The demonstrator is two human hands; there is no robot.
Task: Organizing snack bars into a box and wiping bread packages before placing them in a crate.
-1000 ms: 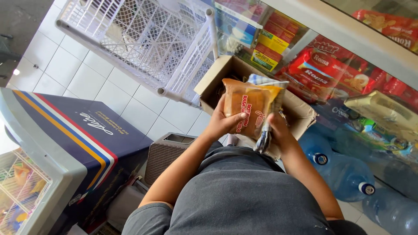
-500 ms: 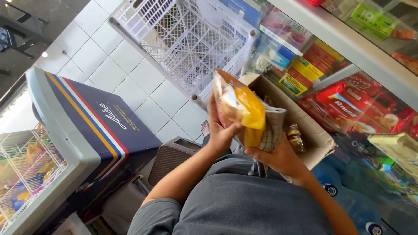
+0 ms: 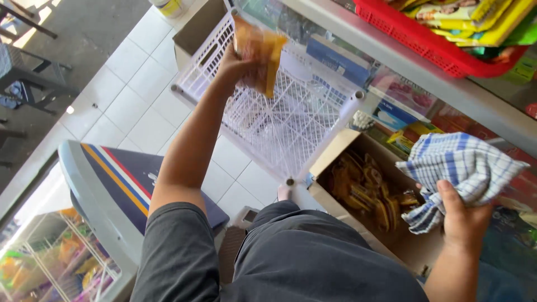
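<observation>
So your left hand (image 3: 238, 67) has its grip closed on one orange snack pack (image 3: 258, 53) held over the white wire basket (image 3: 279, 120), your right hand (image 3: 461, 215) clutches a checked cloth (image 3: 461, 168), and plenty more packs sit in the cardboard box (image 3: 335, 154).

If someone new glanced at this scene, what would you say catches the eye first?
Probably the left hand, raised over the white lattice basket and gripping an orange snack packet. Next, the right hand at the lower right, clutching a blue-and-white checked cloth beside an open cardboard box of more packets. A red basket sits on the shelf at the top right.
</observation>
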